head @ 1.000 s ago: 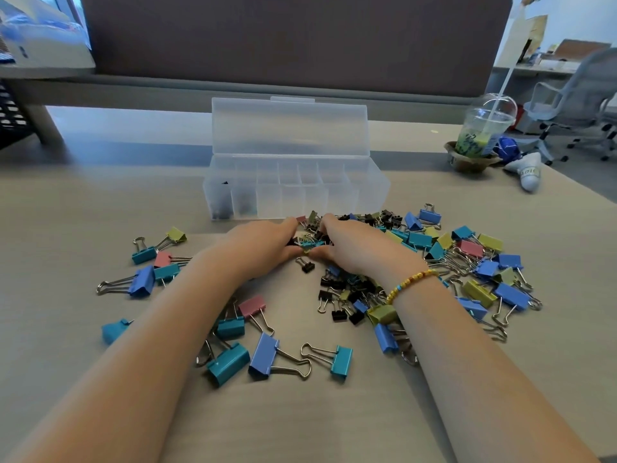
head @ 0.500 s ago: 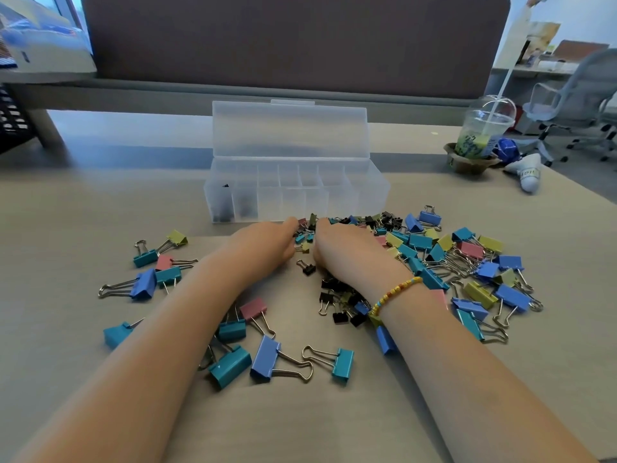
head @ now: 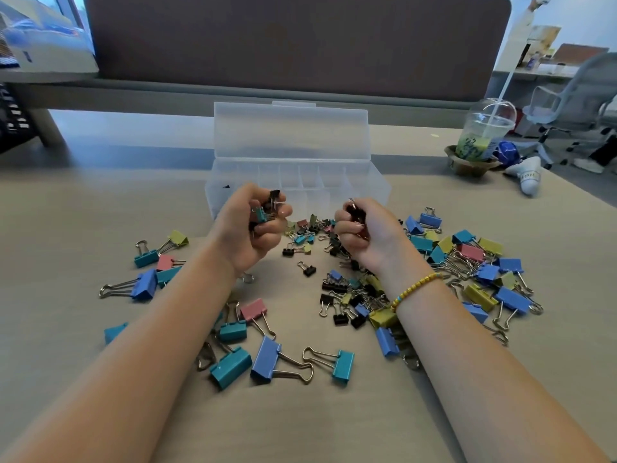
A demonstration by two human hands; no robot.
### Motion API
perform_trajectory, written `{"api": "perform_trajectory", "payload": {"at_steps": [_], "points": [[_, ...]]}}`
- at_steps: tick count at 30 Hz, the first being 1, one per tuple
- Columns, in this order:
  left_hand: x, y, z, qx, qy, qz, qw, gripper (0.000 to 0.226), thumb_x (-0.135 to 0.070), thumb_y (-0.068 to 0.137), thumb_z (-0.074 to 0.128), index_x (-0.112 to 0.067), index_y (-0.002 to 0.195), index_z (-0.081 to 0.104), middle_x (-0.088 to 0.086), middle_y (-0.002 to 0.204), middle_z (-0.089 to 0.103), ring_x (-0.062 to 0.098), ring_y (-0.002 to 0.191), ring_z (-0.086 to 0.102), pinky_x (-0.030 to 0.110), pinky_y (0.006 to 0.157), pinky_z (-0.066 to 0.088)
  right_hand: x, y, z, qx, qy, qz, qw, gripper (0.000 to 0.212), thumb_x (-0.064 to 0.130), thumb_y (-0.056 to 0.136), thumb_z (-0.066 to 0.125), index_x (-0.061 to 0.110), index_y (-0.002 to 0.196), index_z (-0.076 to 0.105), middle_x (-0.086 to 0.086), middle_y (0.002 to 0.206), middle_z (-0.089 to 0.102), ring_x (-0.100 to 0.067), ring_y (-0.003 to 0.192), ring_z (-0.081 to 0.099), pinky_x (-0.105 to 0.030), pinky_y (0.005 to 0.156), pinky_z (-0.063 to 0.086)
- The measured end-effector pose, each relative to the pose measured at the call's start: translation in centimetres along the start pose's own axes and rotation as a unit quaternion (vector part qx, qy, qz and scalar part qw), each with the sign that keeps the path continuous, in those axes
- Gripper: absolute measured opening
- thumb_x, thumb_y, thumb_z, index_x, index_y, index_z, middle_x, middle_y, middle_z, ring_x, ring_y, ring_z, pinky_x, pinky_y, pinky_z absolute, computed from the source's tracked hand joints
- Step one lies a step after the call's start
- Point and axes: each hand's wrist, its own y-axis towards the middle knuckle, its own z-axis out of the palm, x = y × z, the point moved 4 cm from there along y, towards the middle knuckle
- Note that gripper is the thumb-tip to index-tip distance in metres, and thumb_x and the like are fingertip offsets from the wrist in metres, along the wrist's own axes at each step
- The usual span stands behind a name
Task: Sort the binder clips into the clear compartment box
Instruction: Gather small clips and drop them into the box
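- My left hand (head: pixel 248 228) and right hand (head: pixel 362 230), mid-frame, each fist small binder clips (head: pixel 267 208) before the clear box (head: pixel 367 185).
- Fingers hide the clip count.

Counted on table (head: pixel 100 379): one box (head: pixel 354 188), lid up, with at least seven compartments visible along the front row. One cup (head: pixel 485 132) with one straw (head: pixel 510 71). Two hands, left (head: pixel 248 228) and right (head: pixel 367 232), each closed on a cluster of small clips. Loose clips (head: pixel 267 359): several dozen, exact total not countable; three pink ones were visible.
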Motion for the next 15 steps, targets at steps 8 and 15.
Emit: {"api": "perform_trajectory", "payload": {"at_steps": [8, 15], "points": [[0.4, 0.2, -0.2, -0.091, 0.030, -0.005, 0.995, 0.043, -0.035, 0.097, 0.042, -0.018, 0.058, 0.035, -0.007, 0.044, 0.033, 0.002, 0.031, 0.026, 0.010, 0.028, 0.014, -0.1, 0.3, -0.4, -0.019, -0.023, -0.013, 0.999, 0.028, 0.023, 0.099, 0.044, 0.011, 0.074, 0.044, -0.002, 0.066, 0.045, -0.002, 0.039, 0.035, -0.010, 0.028, 0.020], [-0.3, 0.6, -0.9, -0.151, 0.619, 0.086, 0.765, 0.038, -0.017, 0.100, 0.030, -0.022, 0.134, 0.045, 0.015, 0.092, 0.065, 0.014, 0.058, 0.052, 0.024, 0.051, 0.044, 0.7, 0.2, 1.3, -0.055, -0.650, -0.194, 0.733, 0.037, 0.008, 0.097, 0.033, 0.014, 0.129, 0.050, 0.001, 0.078, 0.057, -0.007, 0.050, 0.039, -0.017, 0.045, 0.031]]}}
